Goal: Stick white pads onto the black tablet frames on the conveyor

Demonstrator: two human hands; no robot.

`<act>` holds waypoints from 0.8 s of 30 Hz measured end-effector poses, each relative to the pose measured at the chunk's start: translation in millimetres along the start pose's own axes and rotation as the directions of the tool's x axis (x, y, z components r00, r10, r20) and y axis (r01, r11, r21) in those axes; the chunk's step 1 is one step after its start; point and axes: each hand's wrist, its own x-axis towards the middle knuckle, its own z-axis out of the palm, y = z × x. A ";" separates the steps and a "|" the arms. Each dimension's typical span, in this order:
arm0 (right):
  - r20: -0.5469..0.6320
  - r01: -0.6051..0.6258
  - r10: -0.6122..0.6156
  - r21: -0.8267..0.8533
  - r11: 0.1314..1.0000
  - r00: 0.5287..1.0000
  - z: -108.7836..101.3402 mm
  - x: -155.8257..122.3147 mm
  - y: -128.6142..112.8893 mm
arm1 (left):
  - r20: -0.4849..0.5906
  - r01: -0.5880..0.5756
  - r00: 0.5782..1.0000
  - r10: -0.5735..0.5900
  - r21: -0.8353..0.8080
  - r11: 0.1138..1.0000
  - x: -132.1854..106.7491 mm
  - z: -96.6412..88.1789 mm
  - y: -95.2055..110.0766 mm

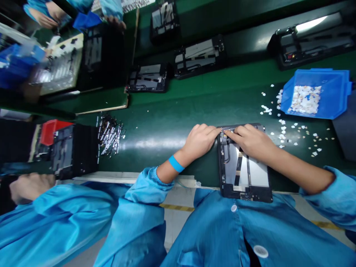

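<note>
An opened tablet [258,172] rests tilted on the bench's near edge against my front, its battery and flex cables exposed. My left hand [200,140] is closed at the tablet's upper left corner, fingertips on its edge. Over the tablet's top lies my right hand [251,140], fingers bent together. Its index fingertip meets the board beside the left fingertips, near a small gold-coloured part. Whatever is pinched there is too small to make out. The right thumb is hidden.
On the right, a blue bin [333,92] holds small white pieces, with more scattered nearby. Several opened tablets, including one [198,55], lie farther back. Left are a pile of thin strips [111,137], a red bin [51,131], stacked tablets [75,148] and a co-worker's hand [32,187].
</note>
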 end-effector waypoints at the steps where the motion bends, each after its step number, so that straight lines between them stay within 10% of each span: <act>1: -0.017 0.012 -0.012 0.008 1.000 1.000 0.1 -1.0 0.6 | -0.005 0.020 1.000 -0.020 -0.012 1.000 -1.2 -1.0 0.6; 12: -0.053 0.028 -0.026 0.041 0.999 0.998 -8.2 -2.9 -5.1 | 0.168 0.062 0.982 -0.083 0.128 0.990 5.2 -13.7 16.4; 18: -0.214 -0.266 0.391 0.448 0.853 0.895 -32.9 -104.3 -14.1 | 0.246 0.003 0.968 -0.053 0.198 0.980 19.3 -23.0 22.5; 20: -0.216 -0.433 0.673 0.620 0.654 0.708 -43.6 -151.8 -11.2 | 0.266 -0.040 0.964 -0.018 0.209 0.977 21.7 -28.1 21.4; 22: -0.153 -0.467 0.947 0.840 0.275 0.283 -52.0 -195.1 1.6 | 0.262 -0.045 0.965 -0.015 0.222 0.974 23.7 -28.2 16.0; 24: 0.003 -0.238 0.996 0.971 -0.026 -0.095 -58.0 -229.5 23.4 | 0.230 -0.018 0.973 -0.032 0.213 0.977 26.1 -24.2 10.1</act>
